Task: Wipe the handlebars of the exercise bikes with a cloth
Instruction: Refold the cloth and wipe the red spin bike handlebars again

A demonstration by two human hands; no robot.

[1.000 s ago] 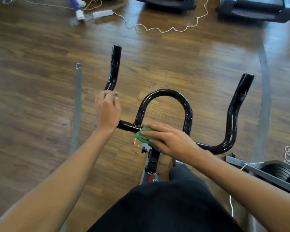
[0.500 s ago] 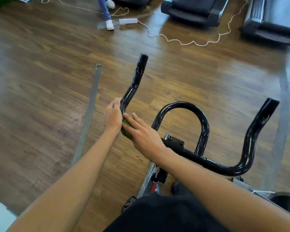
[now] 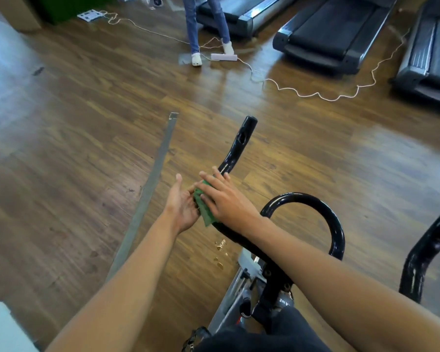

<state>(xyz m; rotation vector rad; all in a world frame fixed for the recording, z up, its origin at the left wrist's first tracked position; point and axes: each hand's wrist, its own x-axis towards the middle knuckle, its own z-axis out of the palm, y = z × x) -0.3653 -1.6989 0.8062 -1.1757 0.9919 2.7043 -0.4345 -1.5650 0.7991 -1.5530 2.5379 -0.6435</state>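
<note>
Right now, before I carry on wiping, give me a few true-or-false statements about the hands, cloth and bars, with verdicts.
1. The cloth is green. True.
2. The right hand presses the cloth on the left bar with straight fingers. True.
3. The left hand grips the left bar's tip. False: the left hand is open, palm up, beside the cloth, and the tip is bare.
4. The cloth lies on the loop. False: it lies on the left bar, and the loop is bare.
5. A white cable runs across the floor by the treadmills. True.
</note>
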